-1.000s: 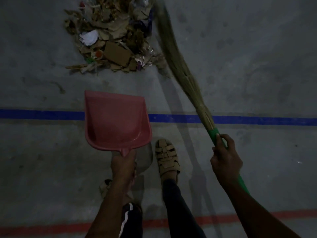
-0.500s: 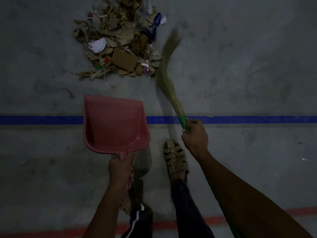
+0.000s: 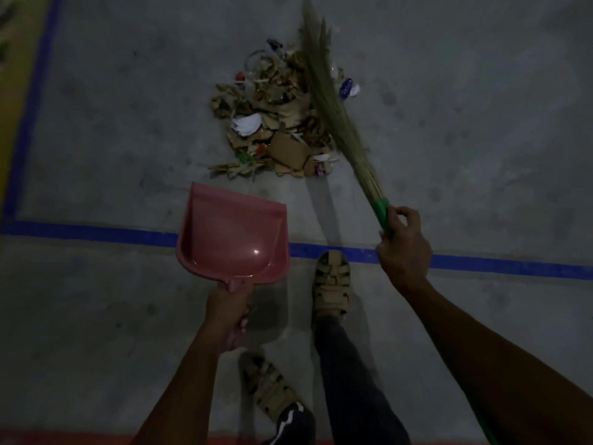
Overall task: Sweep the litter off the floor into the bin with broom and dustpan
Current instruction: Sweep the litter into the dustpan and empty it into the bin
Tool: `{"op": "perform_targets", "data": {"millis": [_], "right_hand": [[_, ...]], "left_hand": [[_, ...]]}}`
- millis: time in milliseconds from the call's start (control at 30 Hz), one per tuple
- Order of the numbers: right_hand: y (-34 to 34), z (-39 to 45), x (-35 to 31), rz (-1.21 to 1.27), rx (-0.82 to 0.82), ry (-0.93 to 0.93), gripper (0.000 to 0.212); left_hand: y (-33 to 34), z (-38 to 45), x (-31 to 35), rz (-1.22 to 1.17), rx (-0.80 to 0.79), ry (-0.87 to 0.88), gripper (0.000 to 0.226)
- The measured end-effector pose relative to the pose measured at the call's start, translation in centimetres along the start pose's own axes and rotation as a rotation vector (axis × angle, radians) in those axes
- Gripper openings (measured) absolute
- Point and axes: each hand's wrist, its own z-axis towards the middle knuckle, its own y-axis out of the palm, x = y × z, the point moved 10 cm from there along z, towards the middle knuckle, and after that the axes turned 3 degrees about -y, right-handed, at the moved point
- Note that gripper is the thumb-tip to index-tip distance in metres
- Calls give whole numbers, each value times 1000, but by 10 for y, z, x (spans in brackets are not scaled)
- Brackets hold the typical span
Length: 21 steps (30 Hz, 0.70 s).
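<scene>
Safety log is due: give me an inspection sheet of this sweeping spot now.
Surface: grey concrete floor, blue line across it, red line at the near edge.
Job's things: litter pile of cardboard scraps and paper beyond the blue line; pink dustpan empty, short of the pile; broom bristles lying along the pile's right side. No bin in view.
Clutter: nothing seen beyond the pile.
Grippers: left hand holds the dustpan handle; right hand holds the broom's green grip.
Cables: nothing seen.
Surroundings: dim light; sandalled feet near the blue line.
</scene>
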Motion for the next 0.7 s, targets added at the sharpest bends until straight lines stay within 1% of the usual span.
{"op": "perform_targets", "data": {"millis": [100,167,300,367,500,633,700], "right_hand": [[13,36,-14,-73,23,-28,52],[21,62,-27,-101,45,-52,53],[35,115,-42,-142,86,-48,63],[47,142,-47,-164,63,-67,69],[71,192,-49,-185,-16,-67,75],[92,232,-49,-234,-87,-66,83],[103,247,-46,-253,-118,-56,86]], "left_hand": [[8,18,6,-50,-8,-37,30],[17,31,19,-78,-16,-28,27],[31,66,34,-66,38,-52,26],[39,79,36,-74,56,-94,28],[58,102,49,-93,70,-131,25],[74,123,55,-49,59,-186,35],[80,132,55,-38,45,-217,37]]}}
